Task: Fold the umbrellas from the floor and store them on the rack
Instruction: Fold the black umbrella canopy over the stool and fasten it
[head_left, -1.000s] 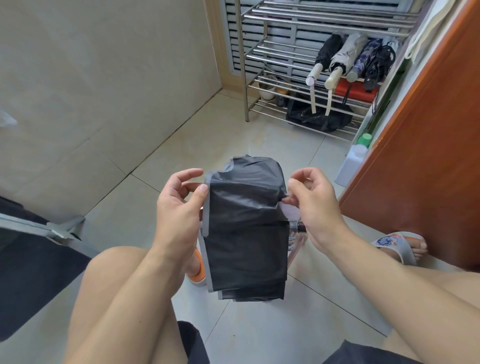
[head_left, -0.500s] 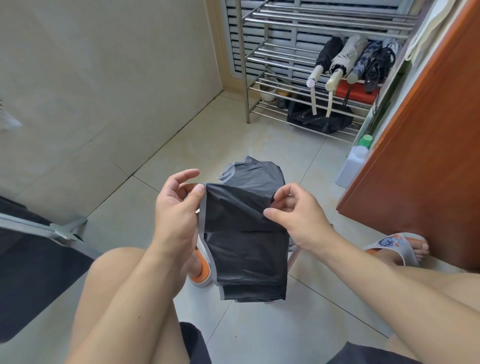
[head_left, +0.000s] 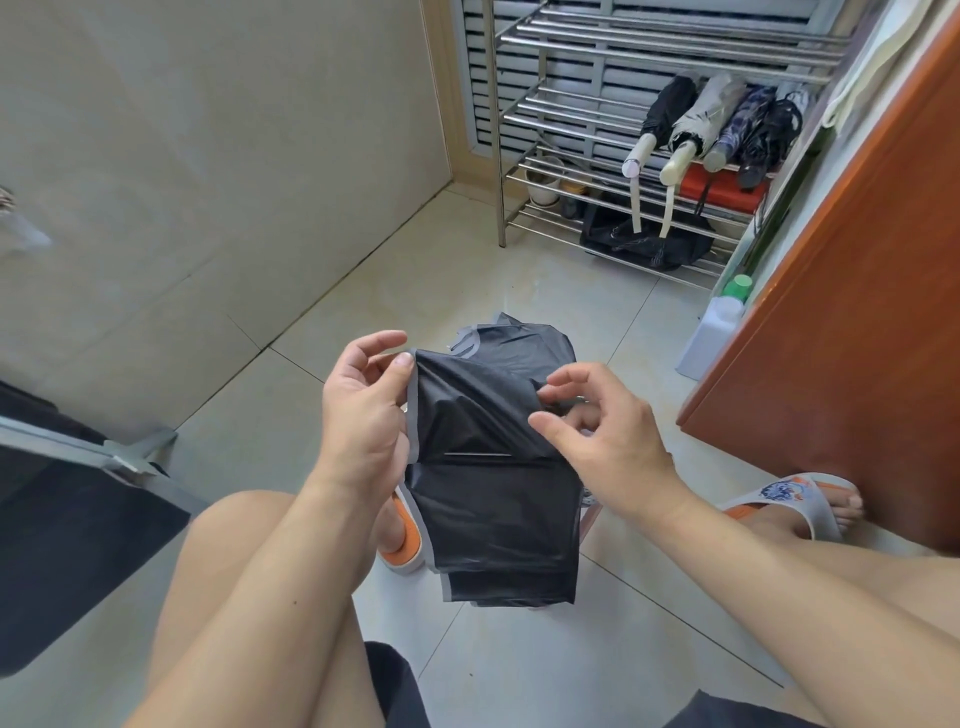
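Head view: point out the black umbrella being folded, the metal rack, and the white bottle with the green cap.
black umbrella (head_left: 493, 499), head view, on the flat canopy fabric.
metal rack (head_left: 500, 156), head view, on its front left post.
white bottle (head_left: 714, 332), head view, on its body.
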